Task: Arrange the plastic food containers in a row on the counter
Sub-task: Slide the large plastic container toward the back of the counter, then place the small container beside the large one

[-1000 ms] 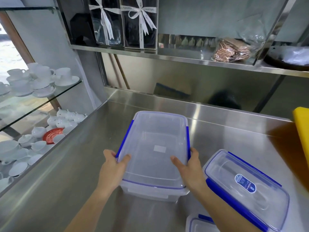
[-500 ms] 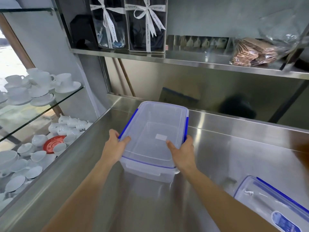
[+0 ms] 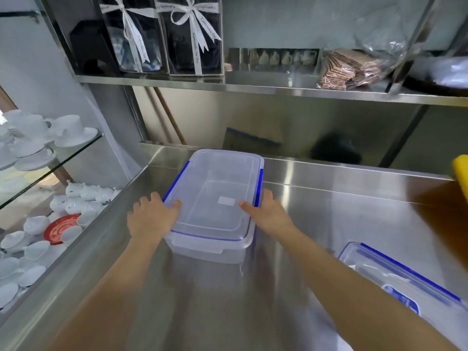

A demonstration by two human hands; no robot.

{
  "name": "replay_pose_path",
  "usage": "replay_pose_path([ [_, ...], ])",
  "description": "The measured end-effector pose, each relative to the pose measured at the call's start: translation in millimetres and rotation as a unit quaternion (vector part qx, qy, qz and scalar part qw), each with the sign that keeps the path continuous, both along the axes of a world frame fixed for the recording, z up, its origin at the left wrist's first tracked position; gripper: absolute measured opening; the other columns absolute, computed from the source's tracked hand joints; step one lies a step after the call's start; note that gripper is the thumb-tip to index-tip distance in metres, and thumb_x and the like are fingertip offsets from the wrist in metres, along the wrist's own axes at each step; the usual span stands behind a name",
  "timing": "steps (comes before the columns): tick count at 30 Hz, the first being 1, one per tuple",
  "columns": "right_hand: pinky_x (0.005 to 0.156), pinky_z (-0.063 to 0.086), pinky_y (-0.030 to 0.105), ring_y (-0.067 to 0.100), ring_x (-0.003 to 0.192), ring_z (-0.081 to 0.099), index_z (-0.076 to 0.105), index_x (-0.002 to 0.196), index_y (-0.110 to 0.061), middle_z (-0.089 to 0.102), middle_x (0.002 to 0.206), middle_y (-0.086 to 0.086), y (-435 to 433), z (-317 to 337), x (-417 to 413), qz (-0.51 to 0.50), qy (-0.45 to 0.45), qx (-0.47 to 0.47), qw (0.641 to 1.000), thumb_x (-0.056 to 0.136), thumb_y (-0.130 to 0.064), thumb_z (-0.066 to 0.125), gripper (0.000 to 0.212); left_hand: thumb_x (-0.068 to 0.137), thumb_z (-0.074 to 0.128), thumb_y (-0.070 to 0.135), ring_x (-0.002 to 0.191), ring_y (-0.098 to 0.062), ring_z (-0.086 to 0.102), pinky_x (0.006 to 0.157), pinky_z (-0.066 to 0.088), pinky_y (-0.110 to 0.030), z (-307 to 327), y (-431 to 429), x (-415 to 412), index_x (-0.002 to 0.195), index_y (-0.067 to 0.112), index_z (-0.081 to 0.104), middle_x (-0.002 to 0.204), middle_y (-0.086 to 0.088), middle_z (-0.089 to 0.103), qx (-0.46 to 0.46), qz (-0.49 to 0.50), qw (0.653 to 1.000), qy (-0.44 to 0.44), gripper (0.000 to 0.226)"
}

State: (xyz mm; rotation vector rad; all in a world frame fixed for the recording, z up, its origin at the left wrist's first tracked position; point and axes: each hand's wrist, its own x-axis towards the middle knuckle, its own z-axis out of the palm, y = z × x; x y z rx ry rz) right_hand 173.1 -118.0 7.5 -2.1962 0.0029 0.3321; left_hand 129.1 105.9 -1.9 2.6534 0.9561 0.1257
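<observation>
A large clear plastic container [image 3: 215, 188] with a lid and blue side clips rests on the steel counter [image 3: 329, 214], its far end close to the back wall. My left hand [image 3: 149, 219] grips its left side, thumb on the lid. My right hand [image 3: 268, 211] holds its right side by the blue clip, thumb on the lid. A second clear container [image 3: 395, 279] with blue clips and a blue label lies at the lower right, cut off by the frame edge.
A steel shelf [image 3: 253, 84] overhangs the counter's back, carrying ribboned gift boxes [image 3: 192, 34] and a bag of brown wafers [image 3: 347, 69]. A yellow object [image 3: 461, 173] pokes in at the right edge. Glass shelves with white cups [image 3: 50, 133] stand left of the counter.
Both hands have pushed the large container away from me toward the back wall. The second container has dropped toward the lower right of the view.
</observation>
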Motion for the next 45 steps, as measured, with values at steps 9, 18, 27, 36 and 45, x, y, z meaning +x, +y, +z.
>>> replay_pose_path([
  [9,0.103,0.042,0.045,0.027,0.131,0.042,0.024,0.143,-0.025,0.034,0.150,0.005,-116.2,16.2,-58.7,0.034,-0.072,-0.112,0.990,0.080,-0.051,0.060,0.077,0.080,0.039,0.062,0.128,-0.030,0.047,0.105,0.038,-0.042,16.6,-175.0,-52.9,0.137,0.011,0.043,0.139,-0.011,0.052,-0.016,-0.303,0.927,-0.223,0.077],
  [18,0.112,0.019,0.046,0.029,0.136,0.031,0.025,0.142,-0.028,0.034,0.150,0.005,-239.6,-4.3,-97.8,-0.017,-0.072,-0.246,0.967,0.082,-0.054,0.054,0.071,0.082,0.057,0.057,0.129,-0.026,0.048,0.093,0.039,-0.029,-18.5,-281.1,-98.6,0.138,0.008,0.038,0.145,-0.010,0.044,-0.399,-0.234,0.867,0.185,0.077],
  [27,0.107,0.026,0.046,0.029,0.129,0.041,0.027,0.140,-0.022,0.042,0.144,0.008,-276.2,-34.8,-107.8,-0.072,0.008,-0.261,0.963,0.080,-0.061,0.051,0.075,0.080,0.059,0.057,0.072,-0.015,0.068,0.064,0.054,-0.026,-28.6,-303.8,-104.5,0.118,0.023,0.049,0.088,-0.004,0.066,-0.419,-0.286,0.829,0.236,0.052],
  [36,0.087,0.052,0.041,0.028,0.107,0.058,0.035,0.130,-0.019,0.056,0.125,0.008,-260.4,-47.8,-101.6,-0.067,-0.022,-0.320,0.945,0.082,-0.066,0.039,0.067,0.090,0.050,0.014,0.090,-0.020,0.061,0.084,0.054,-0.041,-39.8,-315.0,-82.4,0.100,0.022,0.049,0.103,-0.005,0.063,-0.486,-0.169,0.857,-0.011,0.013],
  [45,0.057,0.056,0.028,0.019,0.088,0.062,0.031,0.129,-0.026,0.057,0.115,0.000,-254.9,-60.2,-116.1,-0.114,0.073,0.064,0.989,0.085,-0.044,0.056,0.053,0.085,0.062,0.043,0.081,-0.007,0.057,0.058,0.048,-0.028,-45.3,-278.5,-89.3,0.136,0.023,0.022,0.106,0.005,0.054,-0.508,-0.158,0.845,0.058,0.067],
])
